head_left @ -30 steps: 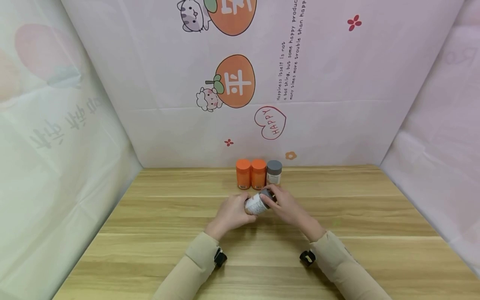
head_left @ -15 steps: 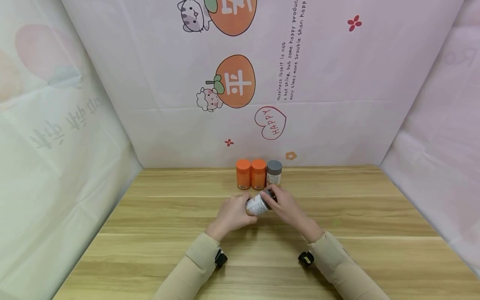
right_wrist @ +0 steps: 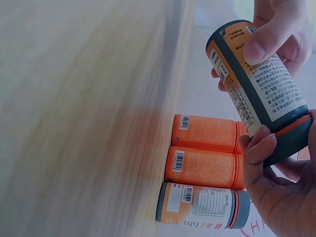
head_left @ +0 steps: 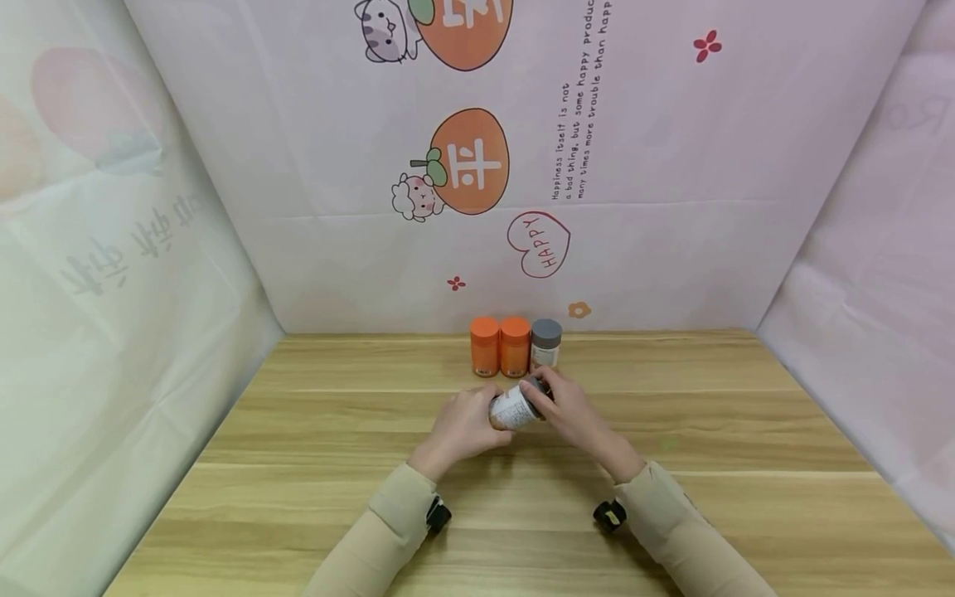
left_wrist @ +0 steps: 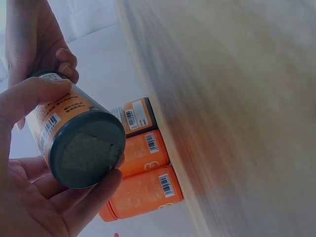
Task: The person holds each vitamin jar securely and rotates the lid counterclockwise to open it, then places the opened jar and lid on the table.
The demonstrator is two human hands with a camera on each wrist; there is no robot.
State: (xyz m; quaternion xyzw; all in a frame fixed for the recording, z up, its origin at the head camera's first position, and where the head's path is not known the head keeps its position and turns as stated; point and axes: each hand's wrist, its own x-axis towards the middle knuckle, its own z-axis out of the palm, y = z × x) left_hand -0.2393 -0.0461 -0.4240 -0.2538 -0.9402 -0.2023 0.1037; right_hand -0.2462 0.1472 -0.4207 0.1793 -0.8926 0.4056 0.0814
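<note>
A pill bottle with a white and orange label is tilted above the table. My left hand holds its body near the base, thumb on one side and fingers on the other. Around the dark grey cap curl the fingers of my right hand. An orange ring shows between cap and body in the right wrist view. The dark base faces the left wrist camera. Just behind the hands stand two orange bottles and a grey-capped bottle, upright in a row.
The wooden table stretches to both sides and in front of the hands. A white printed sheet rises behind the row of bottles, with white sheets on the left and right too.
The held bottle has shifted very slightly to the right, and the right hand has turned a little on the cap. The standing bottles stay put.
</note>
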